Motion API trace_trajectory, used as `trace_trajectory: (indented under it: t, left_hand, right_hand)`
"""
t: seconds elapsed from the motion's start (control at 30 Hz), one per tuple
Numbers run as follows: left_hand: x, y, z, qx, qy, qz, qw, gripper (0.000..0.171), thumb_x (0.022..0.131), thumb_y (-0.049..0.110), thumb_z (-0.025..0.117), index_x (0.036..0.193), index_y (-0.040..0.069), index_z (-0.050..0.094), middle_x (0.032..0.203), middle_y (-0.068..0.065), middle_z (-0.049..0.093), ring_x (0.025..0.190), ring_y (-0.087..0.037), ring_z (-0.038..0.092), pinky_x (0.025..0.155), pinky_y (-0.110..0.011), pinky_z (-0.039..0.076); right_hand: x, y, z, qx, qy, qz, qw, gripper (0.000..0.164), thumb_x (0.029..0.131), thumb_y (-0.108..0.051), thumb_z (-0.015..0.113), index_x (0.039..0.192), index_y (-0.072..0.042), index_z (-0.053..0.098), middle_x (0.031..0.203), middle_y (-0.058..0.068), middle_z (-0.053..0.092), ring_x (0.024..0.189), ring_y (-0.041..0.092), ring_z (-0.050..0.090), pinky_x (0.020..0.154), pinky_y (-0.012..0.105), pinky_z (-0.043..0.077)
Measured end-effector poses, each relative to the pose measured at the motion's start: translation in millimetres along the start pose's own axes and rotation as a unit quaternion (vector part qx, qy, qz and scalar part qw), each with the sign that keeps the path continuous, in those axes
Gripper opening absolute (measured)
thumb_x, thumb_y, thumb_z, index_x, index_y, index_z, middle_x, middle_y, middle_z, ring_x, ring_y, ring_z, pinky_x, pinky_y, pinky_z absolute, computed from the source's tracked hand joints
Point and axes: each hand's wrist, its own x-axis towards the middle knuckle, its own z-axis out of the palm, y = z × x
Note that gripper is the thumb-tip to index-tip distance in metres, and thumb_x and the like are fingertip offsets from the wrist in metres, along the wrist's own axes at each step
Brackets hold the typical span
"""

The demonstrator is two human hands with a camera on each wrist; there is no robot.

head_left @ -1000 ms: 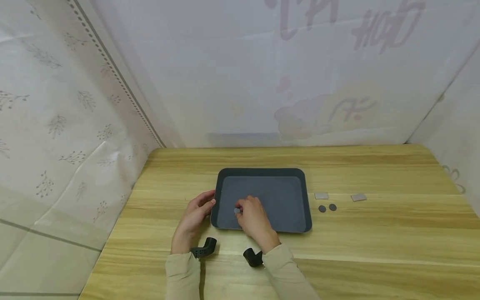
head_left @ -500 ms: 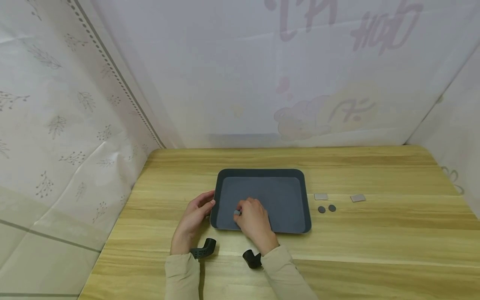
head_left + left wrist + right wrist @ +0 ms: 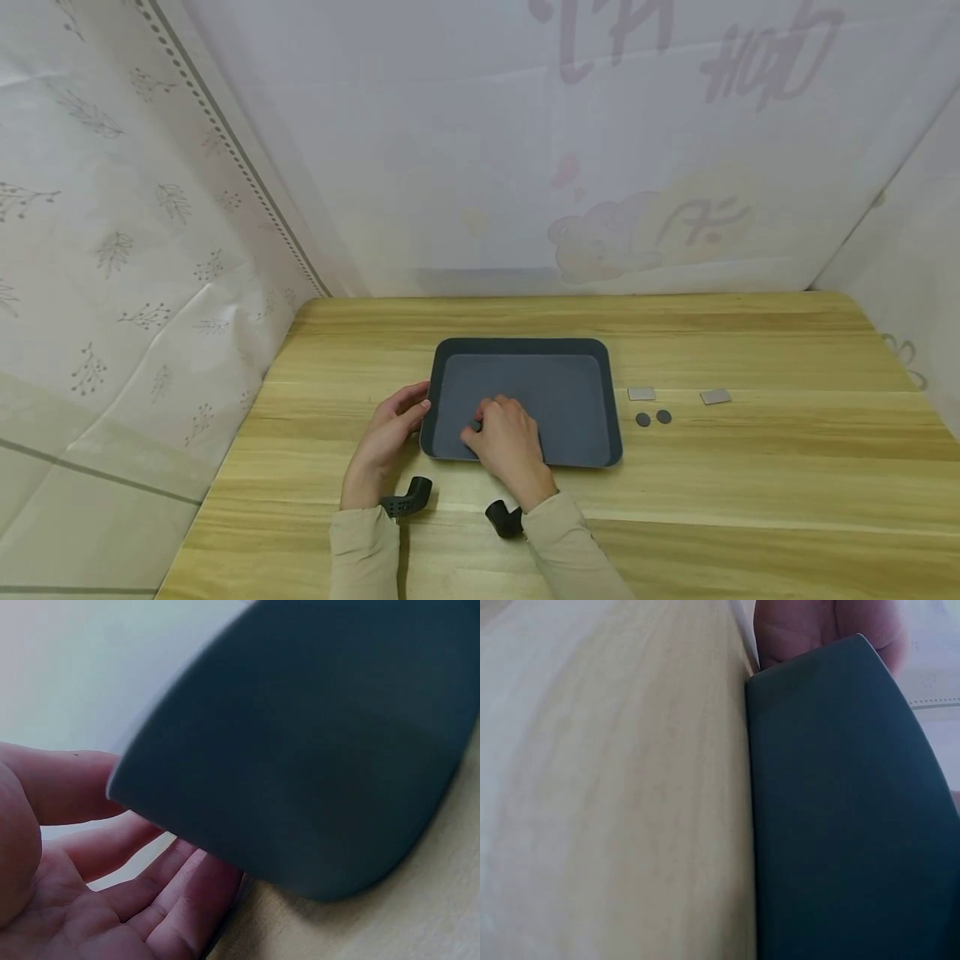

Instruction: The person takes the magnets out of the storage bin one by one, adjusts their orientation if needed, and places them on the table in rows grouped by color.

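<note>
My left hand [image 3: 390, 429] holds the left side of a dark grey rectangular tray [image 3: 525, 346]. In the left wrist view its thumb [image 3: 71, 784] touches the tray's rim, and the other fingers lie against the outer wall low down. Inside the tray, toward the front left, my right hand [image 3: 506, 437] is bent over the floor with thumb and forefinger around a small grey piece [image 3: 477, 426], mostly hidden by the fingers. The right wrist view has only the heel of the right hand [image 3: 825, 630] behind the tray's outer wall [image 3: 847, 787].
To the right of the tray on the wooden table [image 3: 787, 483] lie two small dark discs, one disc [image 3: 642, 420] left of the other disc [image 3: 663, 417]. Behind them are two flat light grey rectangles, a near rectangle [image 3: 641, 393] and a farther-right rectangle [image 3: 716, 397]. A patterned curtain [image 3: 465, 167] hangs behind.
The small grey piece showed at the right fingertips earlier; now the right thumb has shifted slightly outward and the piece is mostly covered. The left hand and tray have stayed in place.
</note>
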Motion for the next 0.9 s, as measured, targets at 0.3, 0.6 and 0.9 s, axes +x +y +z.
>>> trace_trajectory:
  t: [0.3, 0.6, 0.9]
  left_hand:
    - [-1.3, 2.7, 0.7, 0.005, -0.005, -0.005, 1.0000, 0.043, 0.100, 0.011, 0.050, 0.141, 0.000, 0.045, 0.141, -0.023, 0.049, 0.114, -0.023, 0.055, 0.086, -0.024, 0.047]
    - [-0.8, 2.0, 0.3, 0.003, -0.003, -0.009, 0.9999, 0.043, 0.100, 0.011, 0.050, 0.141, 0.001, 0.045, 0.140, -0.022, 0.050, 0.112, -0.019, 0.056, 0.085, -0.023, 0.047]
    - [-0.6, 1.0, 0.9, 0.005, 0.006, -0.006, 1.0000, 0.042, 0.099, 0.011, 0.051, 0.139, 0.000, 0.047, 0.138, -0.022, 0.051, 0.107, -0.015, 0.058, 0.084, -0.023, 0.048]
  right_hand:
    - [-0.4, 0.9, 0.4, 0.001, 0.020, -0.013, 1.000, 0.018, 0.080, -0.035, 0.069, 0.084, -0.018, 0.067, 0.078, -0.004, 0.057, 0.071, 0.017, 0.055, 0.059, 0.034, 0.047]
    - [0.1, 0.3, -1.8, 0.024, 0.014, -0.011, 1.000, 0.020, 0.081, -0.036, 0.066, 0.088, -0.017, 0.066, 0.071, -0.006, 0.061, 0.056, 0.012, 0.051, 0.052, 0.029, 0.041]
    - [-0.5, 0.8, -3.7, 0.049, 0.001, -0.007, 0.999, 0.018, 0.080, -0.031, 0.065, 0.090, -0.016, 0.065, 0.067, -0.010, 0.058, 0.053, 0.008, 0.048, 0.051, 0.027, 0.039]
